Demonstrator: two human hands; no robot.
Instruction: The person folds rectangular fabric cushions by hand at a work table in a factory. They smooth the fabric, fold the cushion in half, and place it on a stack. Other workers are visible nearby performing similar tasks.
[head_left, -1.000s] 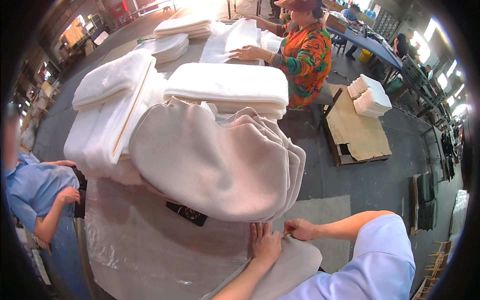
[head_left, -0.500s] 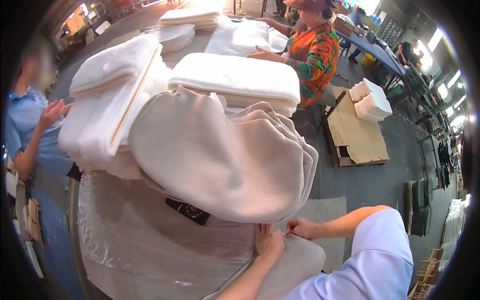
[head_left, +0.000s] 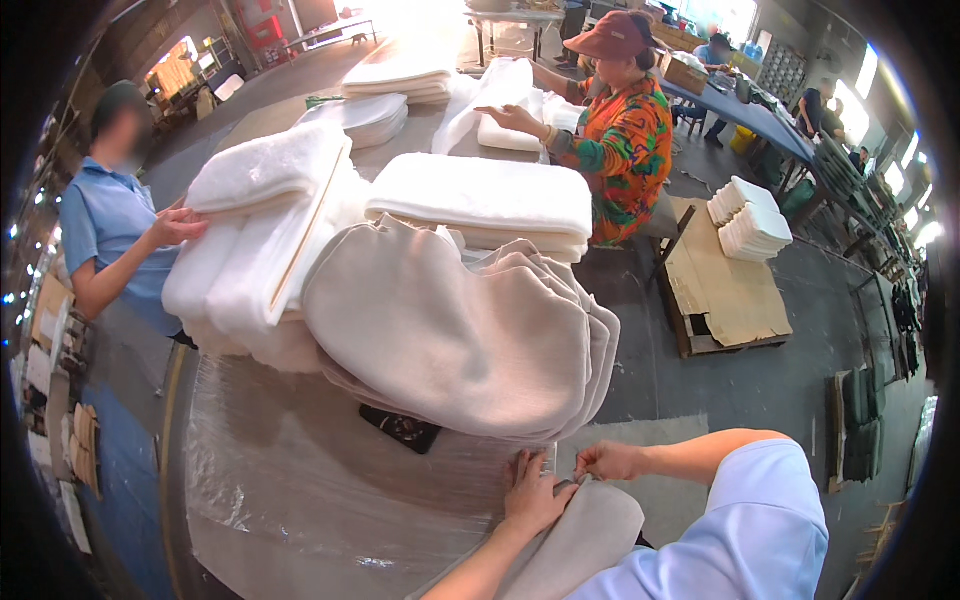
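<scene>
A beige fabric cover (head_left: pixel 598 525) lies at the table's near right corner, its upper edge raised into a fold. My right hand (head_left: pixel 608 461) is closed, pinching that raised edge at the fingertips. Just to its left, my left hand (head_left: pixel 535 497) grips the edge beside the fold, thumb side against the cloth and fingers bent over the plastic-covered tabletop. What lies under its fingers is partly hidden. Right beyond both hands rises a stack of rounded beige fabric covers (head_left: pixel 450 320). A flat black item (head_left: pixel 400 428) sticks out from beneath it.
Clear plastic sheeting (head_left: pixel 290 480) covers the table. White padding (head_left: pixel 480 195) is piled behind the covers, with more folded padding (head_left: pixel 255 235) at left. One co-worker (head_left: pixel 125 225) stands left; another (head_left: pixel 620 140) handles white padding at the far side. A cardboard-topped pallet (head_left: pixel 725 280) stands right.
My hands have lifted and folded the near cover's edge, and my left fingers have bent. The left co-worker's hand now touches the padding. The far co-worker's white sheet has been folded narrower. The view has shifted.
</scene>
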